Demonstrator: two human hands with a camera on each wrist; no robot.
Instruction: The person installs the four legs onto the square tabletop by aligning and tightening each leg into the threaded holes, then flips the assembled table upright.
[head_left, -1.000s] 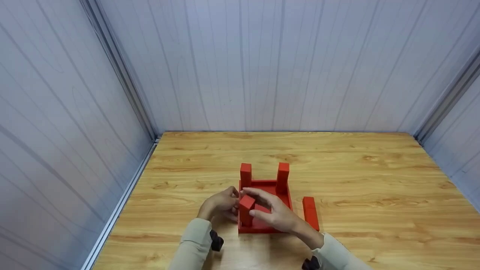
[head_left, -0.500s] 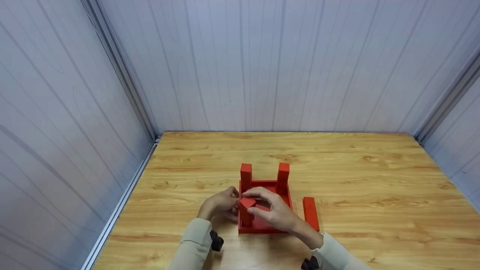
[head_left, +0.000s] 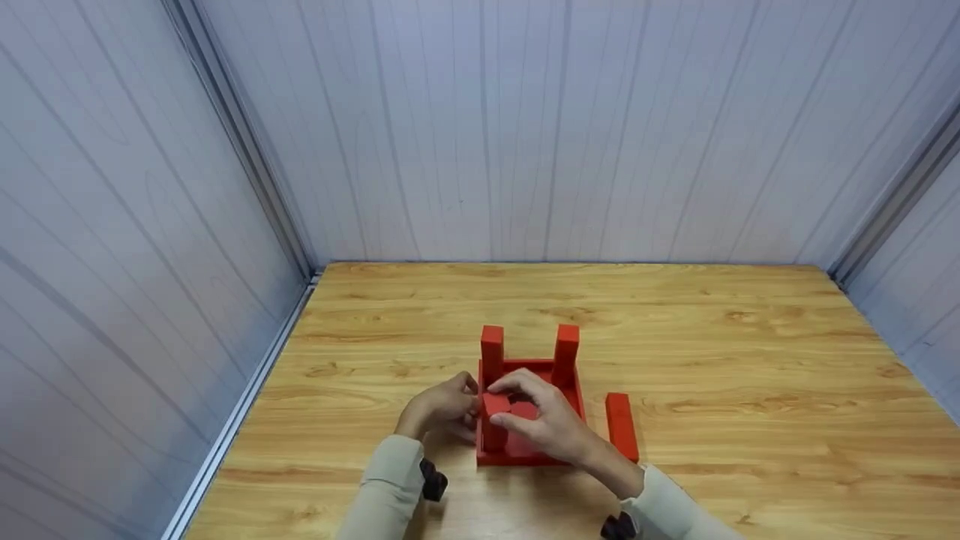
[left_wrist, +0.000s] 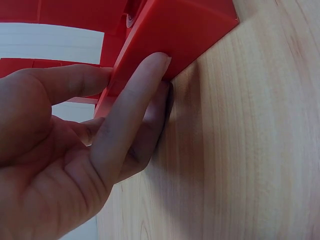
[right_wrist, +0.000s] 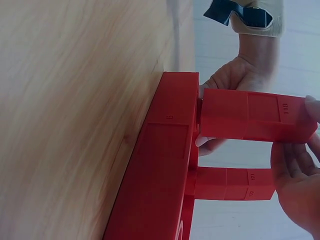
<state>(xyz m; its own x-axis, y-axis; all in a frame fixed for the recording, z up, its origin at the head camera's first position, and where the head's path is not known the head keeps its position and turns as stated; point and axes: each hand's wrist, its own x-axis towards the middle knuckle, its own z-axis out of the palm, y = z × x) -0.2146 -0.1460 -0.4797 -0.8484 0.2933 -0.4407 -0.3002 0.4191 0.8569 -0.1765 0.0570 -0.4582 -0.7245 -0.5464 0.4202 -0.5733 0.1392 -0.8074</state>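
Observation:
A red square base [head_left: 532, 462] with a raised rim lies on the table, with square red posts standing in its corners. My right hand [head_left: 551, 424] pinches the top of the near-left post [right_wrist: 250, 116] between thumb and fingers. This post stands upright, and the right wrist view shows it at the base's rim. Against the base's left side, my left hand [head_left: 444, 409] holds the wall [left_wrist: 185, 32], a digit pressed on its outer face. The far-left post [head_left: 492, 352] and far-right post [head_left: 565, 354] are untouched. Part of the base's inside is hidden behind my right hand.
A loose red post [head_left: 621, 427] lies on the wooden table [head_left: 750, 375], right of the base, close to my right forearm. Pale panel walls [head_left: 517, 135] enclose the table at the back and sides.
My right hand's fingers have closed in around the near-left post, and that post has turned and shifted slightly. My left hand, the base and the loose post stay put.

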